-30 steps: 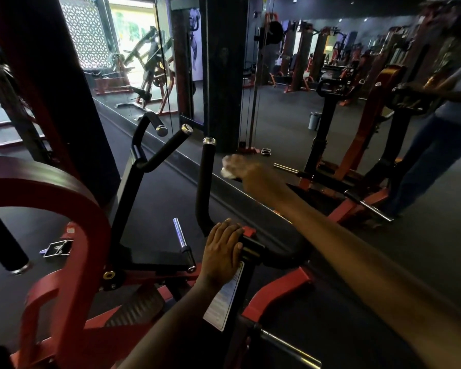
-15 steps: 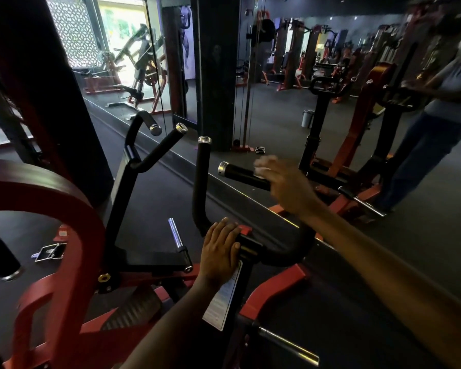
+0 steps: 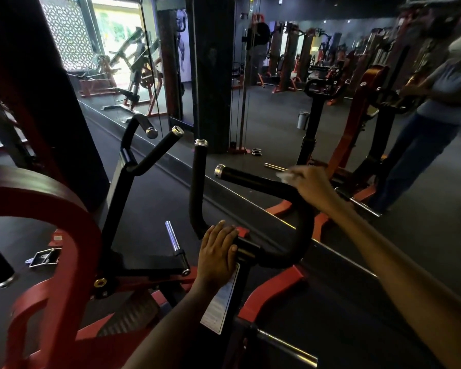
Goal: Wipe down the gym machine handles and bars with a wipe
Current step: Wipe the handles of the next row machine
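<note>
Right hand (image 3: 313,186) is clutching the crumpled white wipe (image 3: 284,176) around the curved black padded handle (image 3: 253,179), scrubbing; left hand (image 3: 217,249) is lying flat, fingers straight, bracing the black handle bracket (image 3: 246,249).

Right hand (image 3: 313,186), wipe (image 3: 284,176) farther down handle (image 3: 253,178)

This is a commercial gym. Red-and-black weight machines (image 3: 282,67) fill the dark rubber floor (image 3: 277,123). A wall mirror (image 3: 330,75) reflects them.
</note>
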{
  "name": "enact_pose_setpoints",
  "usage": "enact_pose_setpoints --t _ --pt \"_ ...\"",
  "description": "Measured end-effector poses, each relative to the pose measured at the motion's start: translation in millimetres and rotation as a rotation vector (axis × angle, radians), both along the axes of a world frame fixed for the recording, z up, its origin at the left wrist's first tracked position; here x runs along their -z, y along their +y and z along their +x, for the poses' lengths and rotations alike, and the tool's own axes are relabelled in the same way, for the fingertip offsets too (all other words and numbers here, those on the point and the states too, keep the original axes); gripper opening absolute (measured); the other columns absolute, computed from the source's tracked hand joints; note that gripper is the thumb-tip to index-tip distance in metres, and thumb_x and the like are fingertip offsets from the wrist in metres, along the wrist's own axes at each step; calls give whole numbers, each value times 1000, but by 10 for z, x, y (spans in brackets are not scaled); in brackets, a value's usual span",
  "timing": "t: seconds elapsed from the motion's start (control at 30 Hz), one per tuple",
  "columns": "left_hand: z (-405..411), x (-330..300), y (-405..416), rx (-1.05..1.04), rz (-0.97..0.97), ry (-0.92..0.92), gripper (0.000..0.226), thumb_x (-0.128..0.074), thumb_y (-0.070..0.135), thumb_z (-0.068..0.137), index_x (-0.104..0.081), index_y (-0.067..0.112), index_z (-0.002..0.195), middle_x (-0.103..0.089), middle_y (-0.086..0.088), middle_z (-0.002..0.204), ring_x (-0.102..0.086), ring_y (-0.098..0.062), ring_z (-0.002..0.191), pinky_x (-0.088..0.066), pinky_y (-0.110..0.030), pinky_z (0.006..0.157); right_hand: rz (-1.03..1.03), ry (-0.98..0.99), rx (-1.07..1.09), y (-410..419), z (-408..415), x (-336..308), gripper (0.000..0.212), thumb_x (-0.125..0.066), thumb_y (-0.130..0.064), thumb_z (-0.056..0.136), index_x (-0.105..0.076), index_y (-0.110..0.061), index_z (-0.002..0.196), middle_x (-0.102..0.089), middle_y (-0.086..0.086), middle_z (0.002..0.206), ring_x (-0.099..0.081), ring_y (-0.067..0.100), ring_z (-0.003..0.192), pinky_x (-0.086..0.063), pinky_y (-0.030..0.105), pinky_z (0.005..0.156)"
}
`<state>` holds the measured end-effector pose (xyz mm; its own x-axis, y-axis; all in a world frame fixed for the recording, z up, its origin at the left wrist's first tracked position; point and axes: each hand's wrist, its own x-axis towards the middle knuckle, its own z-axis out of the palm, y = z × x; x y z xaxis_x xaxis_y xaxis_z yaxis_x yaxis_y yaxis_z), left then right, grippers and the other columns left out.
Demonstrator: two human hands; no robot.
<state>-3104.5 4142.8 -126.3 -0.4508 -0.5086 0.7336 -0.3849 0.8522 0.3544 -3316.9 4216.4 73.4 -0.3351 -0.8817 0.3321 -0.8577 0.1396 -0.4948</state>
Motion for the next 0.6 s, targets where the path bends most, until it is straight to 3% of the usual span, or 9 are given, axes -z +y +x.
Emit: enact_pose_setpoints --t 0.07,0.17,0.27,0.4,0.47,0.53,0.6 --pt "3 -5 9 2 2 0 47 -19 36 105 -58 15 121 -63 -5 125 -45 -23 132 -27 -42 114 -14 -130 -98 -435 208 -89 26 -48 -18 97 -62 -5 115 -66 16 99 -63 25 82 -50 28 73" --pt "11 -10 4 6 -4 3 42 -21 35 105 -54 18 123 -62 -4 126 -44 -22 133 -27 -43 113 303 -98 -265 -940 411 -153 31 -42 -21 99 -55 -12 125 -60 12 118 -56 20 100 -44 31 91" --pt "13 -9 -9 17 -5 14 42 -21 35 104 -55 18 123 -62 -4 126 -43 -21 134 -27 -43 114 453 -144 -260 -853 225 -176 29 -40 -15 98 -59 -4 117 -63 15 108 -58 18 88 -43 28 82" --pt "16 10 -14 27 -23 17 44 -21 35 104 -56 16 122 -63 -5 125 -45 -23 132 -30 -46 112 366 -737 -209 -155 -159 -42 26 -39 -9 97 -61 1 105 -67 17 92 -66 19 73 -55 25 67" --pt "14 4 -34 32 -32 15 46 -21 34 103 -58 14 121 -63 -6 124 -46 -23 131 -30 -44 112 264 -959 -157 239 -248 88 29 -34 -2 96 -59 1 111 -67 14 94 -67 19 78 -56 26 69" --pt "11 12 -47 28 -33 12 48 -20 34 103 -60 12 120 -64 -8 124 -46 -25 130 -29 -44 112 198 -1095 -148 543 -274 273 31 -33 4 95 -58 0 113 -68 14 103 -69 21 89 -56 26 75" --pt "8 17 -38 25 -40 12 50 -19 34 103 -61 11 119 -64 -9 123 -46 -25 130 -29 -43 113 156 -992 -35 665 -255 410 28 -39 3 94 -63 -6 107 -65 18 111 -65 25 99 -54 35 88"
